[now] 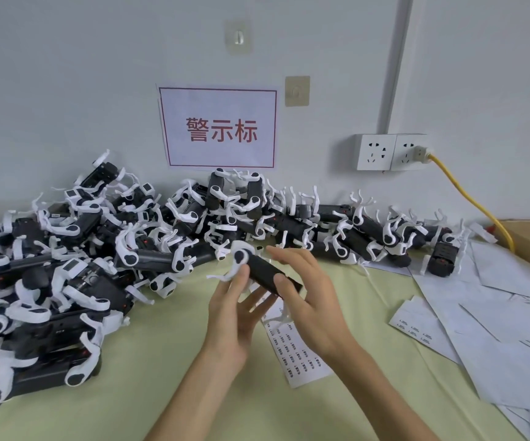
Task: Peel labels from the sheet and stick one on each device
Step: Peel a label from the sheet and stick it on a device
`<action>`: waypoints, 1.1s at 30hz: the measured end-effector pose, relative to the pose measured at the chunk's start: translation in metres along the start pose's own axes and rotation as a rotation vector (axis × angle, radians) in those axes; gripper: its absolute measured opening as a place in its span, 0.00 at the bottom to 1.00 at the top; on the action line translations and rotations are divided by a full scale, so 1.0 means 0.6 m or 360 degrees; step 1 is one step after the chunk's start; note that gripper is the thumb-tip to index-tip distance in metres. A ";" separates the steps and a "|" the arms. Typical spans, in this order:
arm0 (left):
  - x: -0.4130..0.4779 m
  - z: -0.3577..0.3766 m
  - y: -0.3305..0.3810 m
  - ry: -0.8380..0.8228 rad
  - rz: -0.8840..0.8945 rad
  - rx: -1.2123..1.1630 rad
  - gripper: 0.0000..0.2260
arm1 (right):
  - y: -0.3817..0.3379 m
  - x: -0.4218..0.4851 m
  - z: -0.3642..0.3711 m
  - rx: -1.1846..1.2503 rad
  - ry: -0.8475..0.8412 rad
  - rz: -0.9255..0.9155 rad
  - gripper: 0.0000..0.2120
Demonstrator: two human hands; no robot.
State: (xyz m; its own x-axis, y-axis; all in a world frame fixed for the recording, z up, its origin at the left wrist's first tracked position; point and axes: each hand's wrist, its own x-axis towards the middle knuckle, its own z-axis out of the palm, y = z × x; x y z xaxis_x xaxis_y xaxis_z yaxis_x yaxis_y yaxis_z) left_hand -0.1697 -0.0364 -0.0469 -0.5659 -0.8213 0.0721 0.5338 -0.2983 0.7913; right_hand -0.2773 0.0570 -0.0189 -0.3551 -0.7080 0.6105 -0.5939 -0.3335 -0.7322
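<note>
Red "警示标" wall sign (219, 128) above piled devices (66, 256)

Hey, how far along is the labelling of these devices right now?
Done: cannot tell; no stuck labels are readable on the heaped black-and-white devices. In hand: both the left hand and right hand hold one black device with white clips above the white label sheet, which still carries many labels. Left: seemingly most of the pile.

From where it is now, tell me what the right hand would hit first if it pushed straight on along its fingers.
The right hand already holds the black device. Past that, its fingers point up-left toward the heap of devices against the wall; depth is hard to judge.
</note>
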 end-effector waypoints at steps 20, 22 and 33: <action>-0.004 0.001 0.011 -0.0300 -0.0144 -0.0101 0.20 | 0.008 -0.007 0.006 0.0190 -0.0016 0.0297 0.20; -0.003 -0.001 0.007 -0.0332 -0.0162 -0.0082 0.19 | 0.010 -0.008 0.008 0.0174 -0.0010 0.0287 0.18; -0.003 -0.002 0.006 -0.0216 -0.0312 0.0127 0.24 | 0.020 -0.016 0.015 -0.0105 -0.0249 0.0090 0.26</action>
State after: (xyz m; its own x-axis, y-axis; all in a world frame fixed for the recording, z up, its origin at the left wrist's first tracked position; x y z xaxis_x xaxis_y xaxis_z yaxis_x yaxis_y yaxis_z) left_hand -0.1658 -0.0366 -0.0450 -0.7356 -0.6773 -0.0108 0.3574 -0.4016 0.8432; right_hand -0.2743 0.0542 -0.0364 -0.2759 -0.8144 0.5105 -0.6243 -0.2521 -0.7394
